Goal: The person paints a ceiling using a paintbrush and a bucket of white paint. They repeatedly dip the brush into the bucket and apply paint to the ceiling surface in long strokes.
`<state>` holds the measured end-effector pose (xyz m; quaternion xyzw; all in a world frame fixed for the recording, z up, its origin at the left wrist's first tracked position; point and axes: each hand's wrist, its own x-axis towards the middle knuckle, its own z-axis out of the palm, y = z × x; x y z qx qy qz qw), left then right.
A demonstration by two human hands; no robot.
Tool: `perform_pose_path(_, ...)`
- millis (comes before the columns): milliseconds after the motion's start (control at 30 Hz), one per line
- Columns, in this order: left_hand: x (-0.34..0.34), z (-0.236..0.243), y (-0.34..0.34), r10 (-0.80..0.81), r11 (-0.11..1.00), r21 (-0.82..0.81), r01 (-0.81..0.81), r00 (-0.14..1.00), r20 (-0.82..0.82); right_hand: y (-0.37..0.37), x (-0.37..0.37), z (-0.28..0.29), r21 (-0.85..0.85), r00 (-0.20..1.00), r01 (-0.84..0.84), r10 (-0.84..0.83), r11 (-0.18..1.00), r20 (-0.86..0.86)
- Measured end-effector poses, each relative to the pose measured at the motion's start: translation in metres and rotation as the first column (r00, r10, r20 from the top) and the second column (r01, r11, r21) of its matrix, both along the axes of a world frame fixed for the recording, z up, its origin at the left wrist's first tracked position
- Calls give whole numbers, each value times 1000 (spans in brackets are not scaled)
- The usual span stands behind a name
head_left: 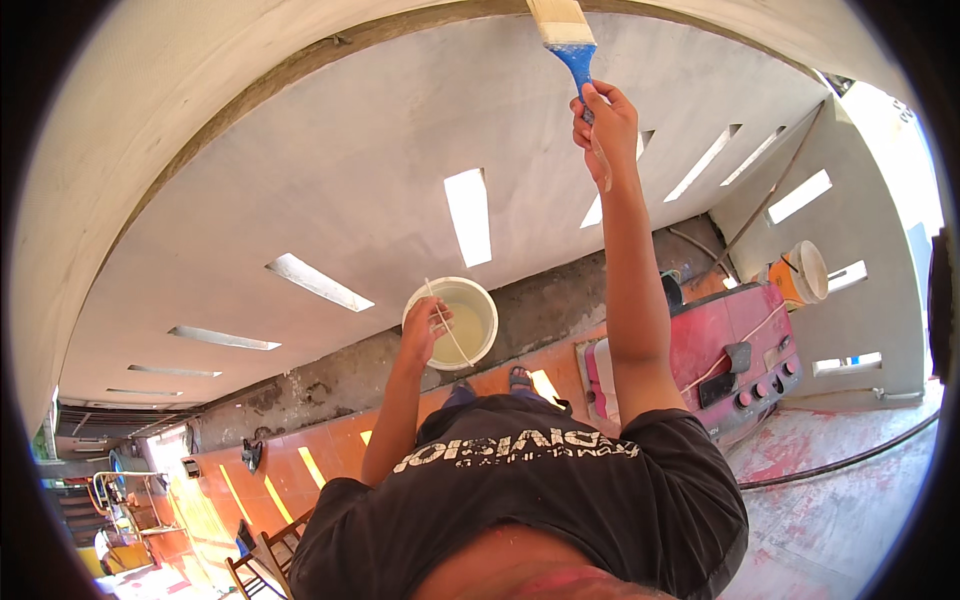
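Note:
My right hand [607, 122] is raised high and closed around the blue handle of a wide paintbrush [572, 45]. Its pale bristles point up at the beam along the top of the wall; whether they touch it I cannot tell. Lower down, my left hand [428, 325] grips the thin handle of a white bucket [484, 350]. Pale, watery liquid fills part of the bucket, which hangs in front of my body above my feet.
A grey plastered wall [350, 170] with slanted slots stands ahead. To my right are a pink-red machine with knobs [735, 345], an orange-and-white bucket [800, 275] and a black hose [850, 460]. A wooden chair [262, 560] stands at lower left, on orange tiles [285, 470].

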<state>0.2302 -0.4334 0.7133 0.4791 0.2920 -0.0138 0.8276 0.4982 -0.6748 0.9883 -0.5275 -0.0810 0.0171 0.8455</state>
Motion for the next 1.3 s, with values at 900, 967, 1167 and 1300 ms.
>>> perform_pose_path(900, -24, 2, 62, -27, 999, 43, 28, 999, -34, -10, 45, -178, -95, 965, 149, -166, 984, -203)
perform_pose_path(967, -21, 3, 60, -29, 998, 60, 30, 999, -27, -16, 37, -251, -146, 922, 146, -188, 978, -338)
perform_pose_path(1167, -9, 10, 42, 52, 997, 59, -48, 996, -66, -28, 33, -276, -384, 812, 15, -236, 923, -534)
perform_pose_path(1300, -2, 11, 27, 85, 994, 73, -79, 993, -79, -47, 46, -135, -354, 970, 138, -198, 925, -140)
